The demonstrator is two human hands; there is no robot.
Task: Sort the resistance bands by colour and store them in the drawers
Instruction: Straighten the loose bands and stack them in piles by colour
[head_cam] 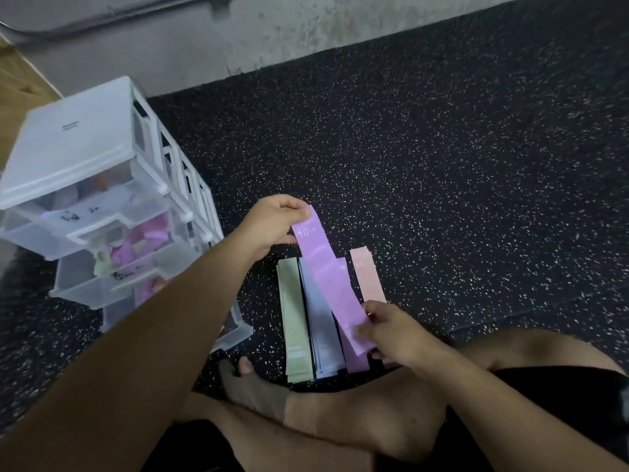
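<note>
Two hands, left hand (272, 223) far and right hand (391, 330) near, pinch a purple band (332, 284) taut by its ends above colour-sorted piles (308, 321), ready for the drawers (102, 233) at left.

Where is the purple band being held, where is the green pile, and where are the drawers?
purple band (326, 277): head view, the middle of the strip stretched between both hands.
green pile (295, 318): head view, the middle of the top band.
drawers (71, 144): head view, the flat white top.
</note>
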